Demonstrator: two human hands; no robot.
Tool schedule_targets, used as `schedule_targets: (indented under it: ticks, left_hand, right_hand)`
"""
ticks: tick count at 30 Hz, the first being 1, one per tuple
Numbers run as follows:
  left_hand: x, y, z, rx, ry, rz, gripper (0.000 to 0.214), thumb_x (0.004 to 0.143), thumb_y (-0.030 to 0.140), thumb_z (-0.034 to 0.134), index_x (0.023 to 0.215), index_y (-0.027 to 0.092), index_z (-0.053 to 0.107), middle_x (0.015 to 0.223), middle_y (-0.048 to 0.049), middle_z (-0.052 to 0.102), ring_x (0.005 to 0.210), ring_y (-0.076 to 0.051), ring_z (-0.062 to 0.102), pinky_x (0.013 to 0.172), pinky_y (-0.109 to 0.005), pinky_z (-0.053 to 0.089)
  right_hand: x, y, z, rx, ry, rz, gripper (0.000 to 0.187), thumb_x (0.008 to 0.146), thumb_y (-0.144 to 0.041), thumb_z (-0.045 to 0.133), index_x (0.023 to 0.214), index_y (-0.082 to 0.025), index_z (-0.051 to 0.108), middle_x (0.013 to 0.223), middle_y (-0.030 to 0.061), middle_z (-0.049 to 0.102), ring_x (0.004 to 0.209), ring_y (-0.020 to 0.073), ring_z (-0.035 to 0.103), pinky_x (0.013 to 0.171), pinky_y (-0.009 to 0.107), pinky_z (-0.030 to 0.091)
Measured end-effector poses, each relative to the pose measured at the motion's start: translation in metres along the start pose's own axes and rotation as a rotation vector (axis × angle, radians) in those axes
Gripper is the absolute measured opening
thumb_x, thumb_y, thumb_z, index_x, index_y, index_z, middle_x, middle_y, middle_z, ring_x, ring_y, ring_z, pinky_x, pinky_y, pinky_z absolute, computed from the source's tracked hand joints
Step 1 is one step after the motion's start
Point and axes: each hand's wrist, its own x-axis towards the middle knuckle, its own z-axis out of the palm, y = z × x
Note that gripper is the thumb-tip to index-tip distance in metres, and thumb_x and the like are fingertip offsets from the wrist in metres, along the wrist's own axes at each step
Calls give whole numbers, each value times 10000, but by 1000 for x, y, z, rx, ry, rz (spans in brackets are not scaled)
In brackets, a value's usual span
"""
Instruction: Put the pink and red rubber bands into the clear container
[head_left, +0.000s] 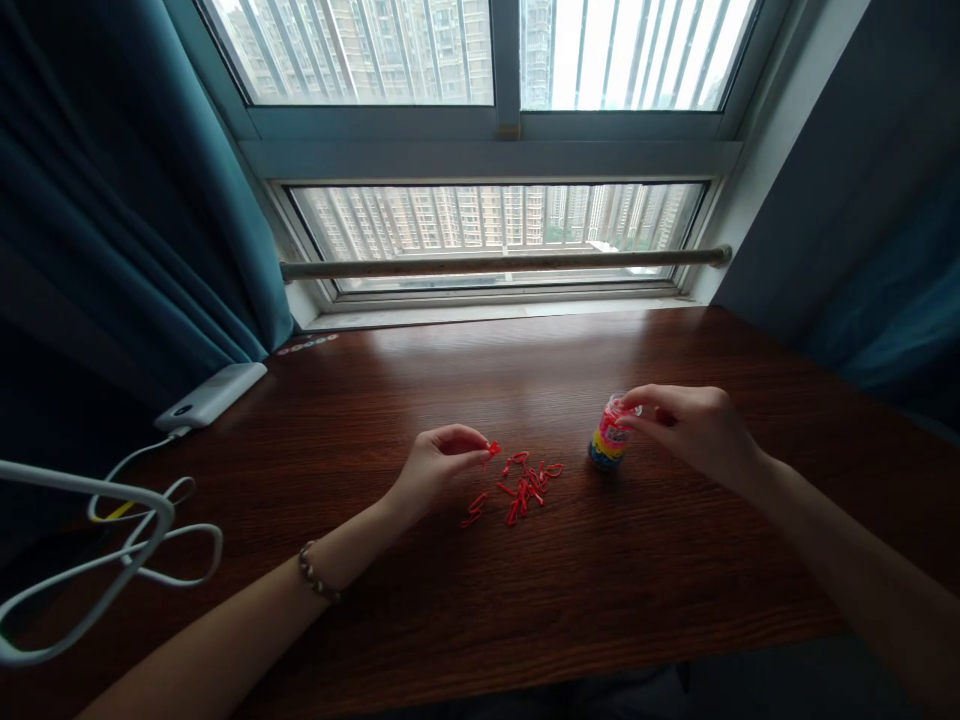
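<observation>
My left hand (442, 458) is closed in a pinch on a small red rubber band (493, 449), held just above the tabletop. Right beside it lies a loose pile of thin red rubber bands (527, 488), with a few strands apart on its left. A small clear jar (608, 436) with layers of pink, yellow and blue inside stands, slightly tilted, to the right of the pile. At its top, the thumb and fingers of my right hand (686, 420) grip the rim. The fingertips partly cover the jar's mouth.
Everything rests on a dark brown wooden table (465, 610). A white power bank (214, 395) lies at the left edge, with a white cable (150, 540) looping toward me. Blue curtains (142, 180) hang at the left. Behind the table, a rail (502, 265) crosses the window.
</observation>
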Motion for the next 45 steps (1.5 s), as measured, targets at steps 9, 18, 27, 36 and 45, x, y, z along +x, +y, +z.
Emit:
schedule_targets:
  ticks: [9,18,27,36,45]
  left_hand:
    - [59,75,40,-20,-157,334,204,615,250,734,748,128,640,754,-33,674,709,-146,635,699,-278,528]
    - [105,122,112,540,-655,780,143,736,265,616,722,136,676,683,-9,658,630,-90,585,625,-193,455]
    - [111,112,122,819,-593,957,120,775,273,603,705,218,682,780,1,667,871,-144,594,972,-363,258]
    - [86,106,118,948,-642,965,235,929,275,310,941,146,506,876,-37,649,931,-150,590,1059,-492,-59]
    - [81,109,121,925,-637,905,280,924,302,327,842,147,545,908,-49,649,999,-178,577,1039,-554,-91]
  right_hand:
    - [-28,-11,29,135,451,249,376,726,-353,643,1071,-223,569,914,41,653,501,102,526,503,249,435]
    - [-34,2,64,295,270,324,529,714,-404,633,1169,-209,449,1008,83,595,546,136,529,497,284,450]
    - [-34,7,69,333,264,377,472,745,-389,602,1141,-183,448,747,12,584,525,135,514,502,267,435]
    - [-33,3,70,337,284,381,414,764,-398,565,1112,-192,477,874,47,605,506,121,507,482,257,429]
    - [-34,2,71,314,285,385,382,764,-394,564,1074,-186,484,857,43,596,490,115,488,484,257,430]
